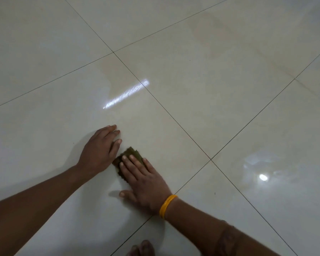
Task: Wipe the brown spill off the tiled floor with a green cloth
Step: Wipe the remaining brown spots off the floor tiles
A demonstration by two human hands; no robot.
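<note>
A small, olive-green, soft folded cloth point(131, 154) is pressed flat on the glossy pale tiled floor point(229, 108) beneath the spread fingers of the right hand point(142, 183), not pinched but held down by the palm. Being limp and light, it is best driven by flat pressure. The left hand point(98, 150) is laid open on the tile beside it, holding nothing. A faint brownish film point(116, 71) is seen farther ahead.

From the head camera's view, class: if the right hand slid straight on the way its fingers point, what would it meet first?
The right hand presses flat on the green cloth, fingers pointing up-left. Going on, it would likely meet the left hand first, whose thumb already lies beside the cloth; it might just clear the fingertips.
</note>
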